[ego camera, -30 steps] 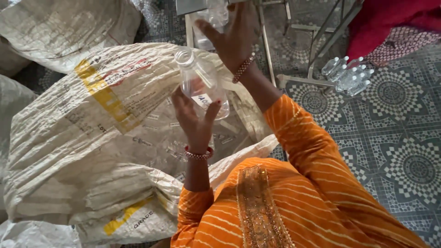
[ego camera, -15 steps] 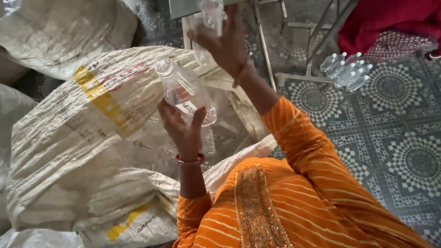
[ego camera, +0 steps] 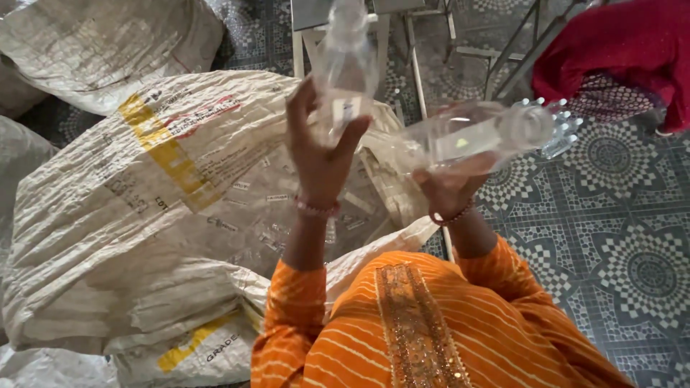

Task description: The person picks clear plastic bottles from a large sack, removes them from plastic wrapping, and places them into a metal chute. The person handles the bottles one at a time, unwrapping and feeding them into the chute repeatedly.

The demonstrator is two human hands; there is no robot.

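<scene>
Sacks behind; hands [ego camera: 320, 154] grip bottles [ego camera: 345, 72].

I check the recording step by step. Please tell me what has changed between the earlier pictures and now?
The right hand, which reached up toward the metal frame with no bottle visibly in its grip, has come down holding a second clear bottle on its side. The left hand has raised its clear bottle higher, upright. The woven sacks and patterned floor tiles stayed as they were.
</scene>
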